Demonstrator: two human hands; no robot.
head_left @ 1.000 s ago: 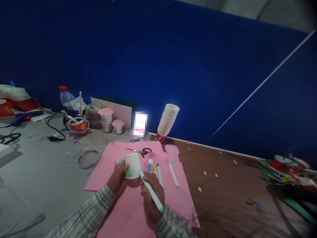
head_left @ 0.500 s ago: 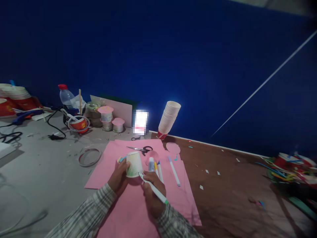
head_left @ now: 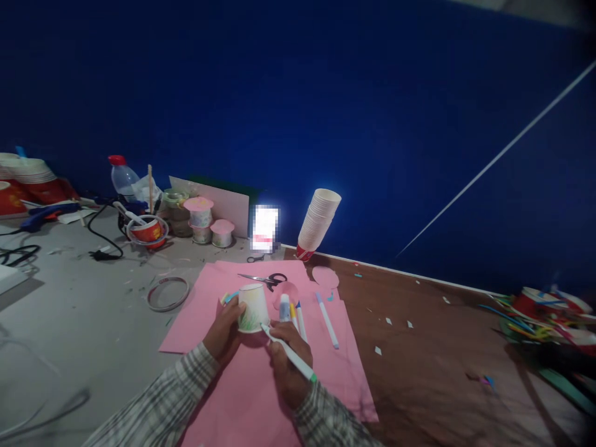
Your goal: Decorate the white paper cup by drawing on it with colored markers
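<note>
A white paper cup (head_left: 252, 308), upside down with green and faint yellow marks near its rim, is gripped by my left hand (head_left: 224, 329) from its left side. Between the fingers of my right hand (head_left: 291, 360) is a white marker (head_left: 296, 362) with a green end, its tip at the cup's lower right. Pink paper sheets (head_left: 242, 397) lie beneath both hands. Just beyond the cup rest black-handled scissors (head_left: 270, 281). Several markers lie to the right, among them a yellow one (head_left: 293, 315) and one with a lilac cap (head_left: 328, 321).
A tall stack of paper cups (head_left: 318, 221) leans at the back, near a pink paper disc (head_left: 325, 277). Farther left stand small pink-topped cups (head_left: 201, 214), a tape roll (head_left: 168, 294) and a red-capped bottle (head_left: 125, 177). Coloured strips (head_left: 521, 329) clutter the right side.
The cup has turned slightly in my left hand, showing more of its green marks. The marker tip stays at its lower right edge.
</note>
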